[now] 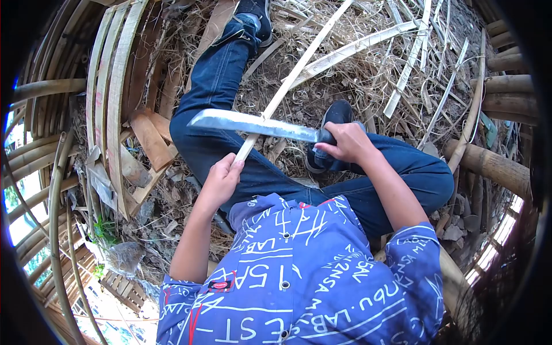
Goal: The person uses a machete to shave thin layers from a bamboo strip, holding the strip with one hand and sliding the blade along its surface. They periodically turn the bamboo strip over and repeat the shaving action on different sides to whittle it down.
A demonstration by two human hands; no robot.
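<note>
My right hand (348, 142) is closed round the dark handle of a machete (253, 123), whose long blade points left across my lap. Beneath the blade runs a pale bamboo strip (305, 60), slanting from my lap up to the top of the view. My left hand (223, 179) grips the near end of this strip, just below the blade. Blade and strip cross and appear to touch; the exact contact is too small to tell.
Curly shavings (345, 46) and loose split strips (408, 75) cover the ground ahead. Long slats (109, 86) and a wooden block (150, 141) lie at left. Bamboo poles (494, 167) border the right side. My bent legs (213, 86) frame the work.
</note>
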